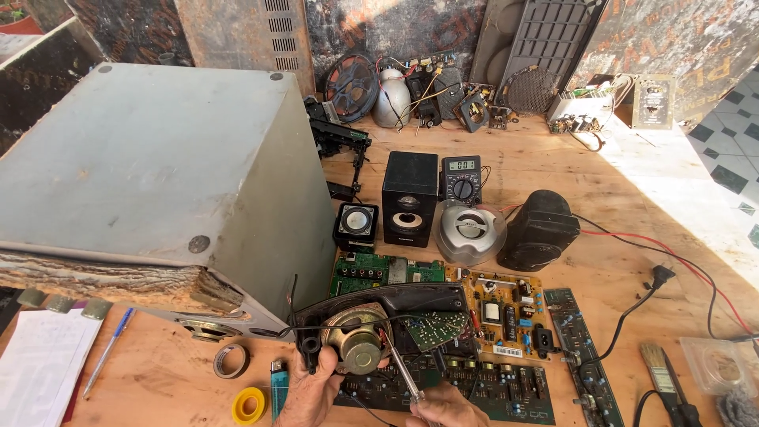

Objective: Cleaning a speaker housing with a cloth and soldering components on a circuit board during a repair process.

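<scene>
Large grey metal-clad cabinet walls off whole left side of raw plywood table.

Ahead: black box speaker, grey digital multimeter, silver round speaker, black oval speaker stand in close row, blocking forward reach.

Green and brown circuit boards cover centre.

Black and red cables cross right side.

Bare plywood open far right beyond cables, and between yellow tape roll and white paper pad.

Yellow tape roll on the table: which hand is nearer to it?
Left. The left hand, holding the speaker, sits just right of the yellow tape roll, with the lighter between. The right hand, holding a screwdriver, is farther right.
</scene>
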